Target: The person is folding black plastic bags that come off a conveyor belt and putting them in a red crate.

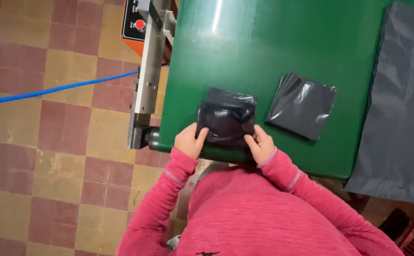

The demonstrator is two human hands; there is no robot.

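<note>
Pink-sleeved arms are reaching forward: left hand [188,140] and right hand [262,144] are pinching a filled, glossy black plastic pouch [227,118] at the green conveyor belt's [245,47] near edge, apparently positioning it; next, squaring it calls for steady, even grip.

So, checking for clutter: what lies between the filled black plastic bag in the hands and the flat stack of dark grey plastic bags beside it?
Nothing: in the head view, only bare green belt surface separates the filled black plastic bag from the stack of grey bags.

a filled dark plastic pouch [227,118] lies beside a stack of flat grey pouches [301,105].
</note>
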